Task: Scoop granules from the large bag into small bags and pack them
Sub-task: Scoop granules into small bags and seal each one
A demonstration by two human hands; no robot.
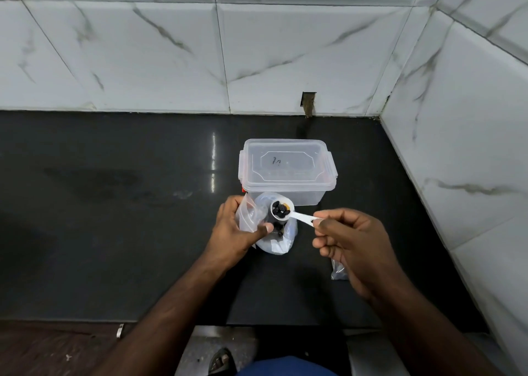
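Observation:
The large clear plastic bag (278, 241) stands on the black counter in front of me, with dark granules inside. My left hand (238, 233) holds a small clear zip bag (248, 214) at the large bag's left side, thumb pressed toward the opening. My right hand (347, 240) pinches the handle of a white plastic scoop (288, 211). The scoop's bowl hovers over the large bag's mouth and carries several dark granules (279, 207) plus a small orange bit.
A clear lidded plastic box (285, 173) stands just behind the bags. Another small bag (338, 271) with dark contents lies on the counter under my right hand. Marble-tiled walls close the counter (114, 218) at the back and right.

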